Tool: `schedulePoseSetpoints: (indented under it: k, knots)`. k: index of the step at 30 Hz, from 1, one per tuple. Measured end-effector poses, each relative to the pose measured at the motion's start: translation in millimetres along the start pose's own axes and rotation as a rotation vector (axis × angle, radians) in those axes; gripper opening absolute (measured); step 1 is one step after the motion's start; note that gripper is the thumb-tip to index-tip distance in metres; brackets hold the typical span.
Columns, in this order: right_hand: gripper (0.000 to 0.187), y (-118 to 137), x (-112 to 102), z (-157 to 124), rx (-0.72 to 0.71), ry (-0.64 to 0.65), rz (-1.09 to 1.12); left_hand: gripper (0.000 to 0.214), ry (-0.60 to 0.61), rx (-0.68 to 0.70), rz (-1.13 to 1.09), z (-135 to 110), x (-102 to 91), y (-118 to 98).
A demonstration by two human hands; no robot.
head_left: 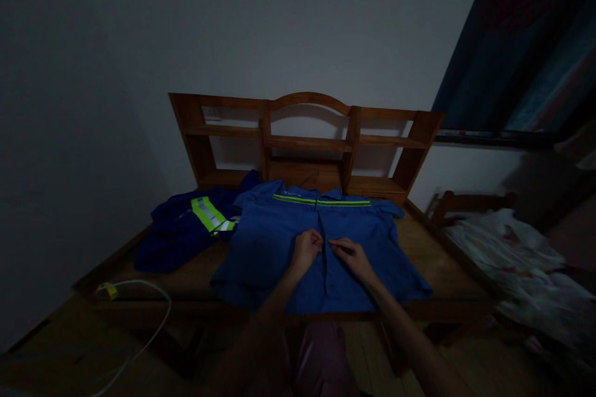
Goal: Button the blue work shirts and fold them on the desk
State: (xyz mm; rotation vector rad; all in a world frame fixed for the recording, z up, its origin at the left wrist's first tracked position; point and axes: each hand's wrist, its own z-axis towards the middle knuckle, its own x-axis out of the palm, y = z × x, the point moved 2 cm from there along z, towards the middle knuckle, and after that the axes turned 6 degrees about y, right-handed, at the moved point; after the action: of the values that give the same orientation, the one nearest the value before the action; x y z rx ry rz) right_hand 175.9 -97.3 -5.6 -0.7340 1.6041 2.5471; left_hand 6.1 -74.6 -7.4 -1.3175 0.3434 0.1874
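- Showing dimly at 6 o'clock from the blue shirt [270,229], the person's legs [321,353] are meeting the front edge of the wooden table [419,248].
- At 8 o'clock a white cable [165,310] with a yellow tag [110,290] is curving off the table's front edge.
- The shirt is lying spread across the middle of the table, hem facing 6 o'clock, collar facing 12, its dark front opening running between.
- The left hand [305,247] is pinching the shirt at the opening's left edge, thumb and fingers drawn together.
- The right hand [351,255] is touching the right edge, index finger outstretched, thumb close beneath; whether cloth is sitting between its fingertips, I cannot tell.
- At 10 o'clock a darker blue garment [177,223] with yellow-green and silver stripes is lying crumpled beside the shirt.
- At 3 o'clock, beyond the table, white plastic bags [507,242] are heaping up by a wooden chair [479,200].
- At 12 o'clock an arch-topped shelf unit [307,144] is standing before the pale wall [279,25].
- Toward 1 o'clock a dark blue curtain [503,62] is hanging in the dim room.
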Motion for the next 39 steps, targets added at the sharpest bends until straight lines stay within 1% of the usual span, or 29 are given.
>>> schedulePoseSetpoints:
  k: [4, 8, 11, 15, 18, 21, 25, 29, 31, 35, 37, 39]
  knots:
    - [0.027, 3, -1, 0, 0.006, -0.018, 0.002, 0.011, -0.059, 0.027, 0.057, -3, 8.4, 6]
    - [0.027, 3, 0, 0, 0.021, -0.058, -0.003, 0.017, -0.15, 0.076, 0.105, -7, 17.0, 4]
    - [0.027, 2, 0, 1, 0.05, -0.089, 0.019, 0.017, -0.184, 0.085, 0.063, -10, 23.9, 2]
    - [0.027, 1, 2, 1, 0.076, -0.084, 0.034, 0.015, -0.219, 0.062, -0.047, -15, 29.0, 6]
    - [0.027, 1, 3, 1, 0.085, -0.081, 0.036, 0.014, -0.222, 0.058, -0.113, -17, 30.2, 11]
    - [0.028, 2, 5, 1, 0.092, -0.076, 0.018, 0.014, -0.222, 0.05, -0.133, -16, 30.1, 14]
    - [0.031, 2, 7, 0, 0.091, -0.076, -0.029, 0.017, -0.215, 0.06, -0.136, -17, 29.5, 12]
    - [0.029, -2, 8, 3, 0.091, -0.068, -0.03, 0.017, -0.21, 0.084, -0.124, -19, 29.0, 9]
    - [0.028, -5, 5, 7, 0.103, -0.046, -0.016, 0.017, -0.212, 0.082, -0.111, -20, 28.8, 9]
    - [0.026, -16, -1, 18, 0.14, 0.048, 0.019, 0.018, -0.22, 0.056, -0.071, -19, 29.2, 11]
    - [0.026, -22, -4, 23, 0.16, 0.084, 0.052, 0.018, -0.214, 0.039, -0.087, -18, 29.1, 12]
    - [0.028, -27, -5, 26, 0.185, 0.091, 0.09, 0.017, -0.214, 0.033, -0.11, -18, 27.7, 11]
